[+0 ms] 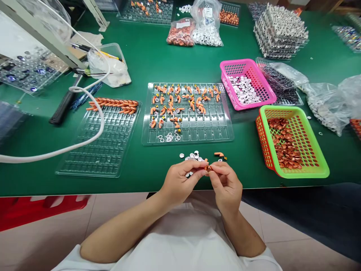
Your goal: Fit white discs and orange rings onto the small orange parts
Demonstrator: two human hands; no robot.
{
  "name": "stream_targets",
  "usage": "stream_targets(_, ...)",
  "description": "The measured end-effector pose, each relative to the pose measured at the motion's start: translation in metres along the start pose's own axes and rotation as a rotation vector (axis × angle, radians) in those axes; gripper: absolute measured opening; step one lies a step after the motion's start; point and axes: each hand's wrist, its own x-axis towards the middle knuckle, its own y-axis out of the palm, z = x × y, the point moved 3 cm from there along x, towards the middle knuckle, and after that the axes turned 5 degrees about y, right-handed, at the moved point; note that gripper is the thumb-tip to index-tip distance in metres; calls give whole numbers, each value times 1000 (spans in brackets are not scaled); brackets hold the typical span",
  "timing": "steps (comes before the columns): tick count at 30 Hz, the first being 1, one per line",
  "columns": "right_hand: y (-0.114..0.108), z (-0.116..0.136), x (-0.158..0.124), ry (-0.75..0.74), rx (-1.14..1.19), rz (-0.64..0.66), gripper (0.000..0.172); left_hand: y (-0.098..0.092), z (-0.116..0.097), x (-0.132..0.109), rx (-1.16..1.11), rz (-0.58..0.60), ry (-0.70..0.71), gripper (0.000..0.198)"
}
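Note:
Close to the table's front edge, my left hand (183, 177) and my right hand (227, 183) meet, both pinching one small shiny copper-coloured part (208, 168). Fingertips cover much of it, so its full shape is hidden. Just behind my left fingers lies a loose group of small white discs (196, 155). An orange hooked piece (219, 154) rests on the green table behind my right fingers. Beyond them stands a clear compartment tray (205, 130), its back rows filled with orange hooked pieces (171, 98) and its front left holding white rings (169, 137).
A pink basket (267, 98) holds white discs; a green basket (316, 165) holds copper-coloured parts. Left lie another clear tray (93, 150) with copper-coloured pieces, a white cable (102, 120) across it, and a black-handled hammer (63, 103). Filled bags (180, 34) and stacked trays (279, 32) stand behind.

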Motion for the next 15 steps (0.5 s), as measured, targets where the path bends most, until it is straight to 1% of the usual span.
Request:
stream_targets(4,-3,4,5,65,17,70,12,-2,-3,1,74,33,150,17)
stream_targets(7,-8,5,7,137,-11,140,10,-5,-4,2,95,48,230,18)
stream_targets(10,-11,7,8,168,-17,185,10,-8,-2,3,122,44,261,19)
stream_targets(15,-12,8,8,186,-8,222,11,-9,-1,2,121,70,259,22)
